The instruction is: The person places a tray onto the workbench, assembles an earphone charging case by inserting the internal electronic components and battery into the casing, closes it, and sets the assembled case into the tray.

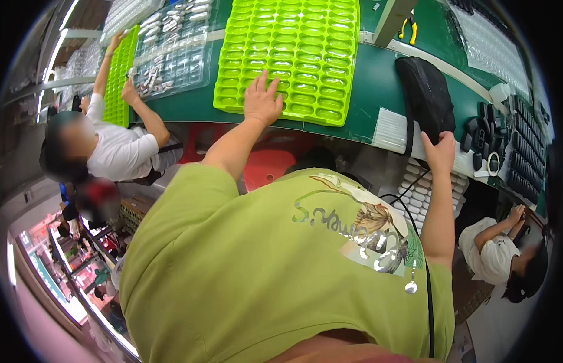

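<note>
A bright green plastic tray (285, 60) with rows of oval hollows lies on the green workbench, close to its near edge. My left hand (263, 101) rests open on the tray's near left part, its fingers spread over the hollows. Off to the right, a long black soft pouch (425, 97) lies across the bench edge. My right hand (440, 151) is closed round its near end, thumb on the left side. What the pouch contains is hidden. Beside it lies a bundle of thin white strips (390, 129).
Clear trays (175, 54) with small silvery parts stand left; a co-worker (121, 145) there holds another green tray (121, 78). A metal post (393, 23) and yellow-handled pliers (408, 30) are behind. Black devices (484, 136) and another person (499, 251) are right. A red stool (266, 166) stands below.
</note>
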The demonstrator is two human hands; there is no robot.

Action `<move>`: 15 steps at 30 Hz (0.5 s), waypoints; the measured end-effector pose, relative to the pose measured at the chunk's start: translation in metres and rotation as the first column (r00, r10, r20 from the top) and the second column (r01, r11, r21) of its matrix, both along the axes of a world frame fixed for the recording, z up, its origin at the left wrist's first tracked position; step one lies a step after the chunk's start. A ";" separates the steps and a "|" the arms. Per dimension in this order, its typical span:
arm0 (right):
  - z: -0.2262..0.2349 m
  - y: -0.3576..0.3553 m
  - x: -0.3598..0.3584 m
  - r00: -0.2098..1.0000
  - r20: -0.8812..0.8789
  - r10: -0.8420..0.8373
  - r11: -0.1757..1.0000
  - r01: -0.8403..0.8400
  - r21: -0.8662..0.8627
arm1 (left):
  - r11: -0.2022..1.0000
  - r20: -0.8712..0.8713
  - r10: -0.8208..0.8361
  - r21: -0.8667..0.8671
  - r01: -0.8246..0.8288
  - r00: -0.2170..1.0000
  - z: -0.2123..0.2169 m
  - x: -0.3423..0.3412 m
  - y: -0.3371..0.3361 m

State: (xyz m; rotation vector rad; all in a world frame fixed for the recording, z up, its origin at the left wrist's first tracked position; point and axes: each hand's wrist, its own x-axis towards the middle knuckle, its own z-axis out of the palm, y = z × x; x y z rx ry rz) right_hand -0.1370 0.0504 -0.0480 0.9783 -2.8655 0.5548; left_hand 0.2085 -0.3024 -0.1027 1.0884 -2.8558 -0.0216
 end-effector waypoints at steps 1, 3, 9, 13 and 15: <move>-0.003 -0.008 -0.004 1.000 0.004 0.006 1.000 -0.006 -0.011 | 1.000 0.028 0.002 0.014 -0.002 1.000 -0.003 -0.002 -0.003; 0.002 -0.025 -0.009 0.990 0.088 -0.109 0.981 0.093 0.168 | 1.000 0.061 0.028 0.004 -0.028 0.998 -0.005 -0.002 -0.007; -0.002 -0.043 0.009 0.974 0.223 -0.026 0.999 0.022 0.023 | 0.989 0.289 0.072 0.107 -0.107 0.955 0.006 -0.005 -0.007; -0.001 -0.036 0.030 0.947 0.317 0.060 0.963 0.029 -0.267 | 0.975 0.175 -0.066 0.220 0.027 0.982 0.018 -0.002 -0.021; 0.004 -0.019 0.042 0.954 0.297 0.046 0.876 0.104 -0.472 | 0.961 0.095 -0.051 0.275 0.023 0.994 0.034 0.007 -0.031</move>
